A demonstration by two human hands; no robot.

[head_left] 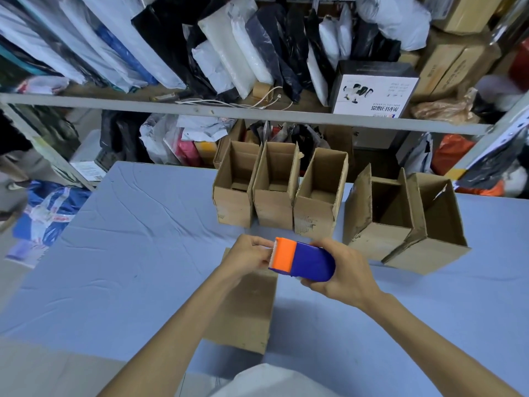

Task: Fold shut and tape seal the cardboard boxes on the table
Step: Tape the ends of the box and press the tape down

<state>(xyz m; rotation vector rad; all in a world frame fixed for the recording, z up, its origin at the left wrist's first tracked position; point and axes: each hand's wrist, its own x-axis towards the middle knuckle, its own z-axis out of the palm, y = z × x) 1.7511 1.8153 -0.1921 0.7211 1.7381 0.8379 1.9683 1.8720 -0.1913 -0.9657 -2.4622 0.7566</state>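
Head view: a blue tape dispenser point(307, 262) with an orange cutter end is held in the air by both hands, and everything else is placed from it. The right hand point(343, 277) wraps the dispenser's rounded blue body from the right, fingers curled under it and thumb over the far side, a firm grip. The left hand point(247, 257) meets the orange end, its fingers curled and its thumb and fingertips pinching at the toothed edge. Whether a tape end lies between them is too small to tell.

Directly beneath the dispenser, 1 closed box point(246, 308) lies flat on the table point(128, 253), which is covered in a creased pale blue cloth; both forearms partly hide it. Beyond the dispenser a row of 3 open boxes point(274, 209) stands upright side by side with flaps raised, touching one another. Beyond and to the right of the dispenser, 2 larger open boxes point(380, 239) stand pressed together, also with flaps up.

Far behind the dispenser a metal shelf point(200, 108) carries leaning plastic mailer bags point(229, 61) and a black-and-white printed carton point(372, 94).
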